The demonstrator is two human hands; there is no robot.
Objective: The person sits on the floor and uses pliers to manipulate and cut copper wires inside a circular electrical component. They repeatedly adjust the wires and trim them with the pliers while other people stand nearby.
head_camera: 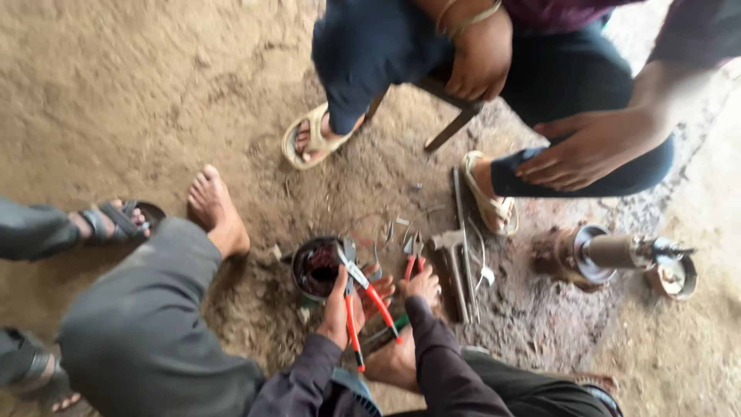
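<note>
Left grip (337, 303) clamps red-handled pliers (363, 297) at the motor stator (316, 266); right grip (423, 284), half hidden, unclear.

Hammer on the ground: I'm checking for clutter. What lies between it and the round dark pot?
Head view: the right hand holding small red pliers lies between pot and hammer; the left hand grips bigger red pliers by the pot.

Bare, packed dirt floor (116, 85) stretches tan and lumpy under flat daylight, turning dark and oil-stained around a wooden stool (451, 116) near the top centre. Right of the stool, the ground pales to a grey, dusty strip (718, 193). No walls or windows are in view.
</note>
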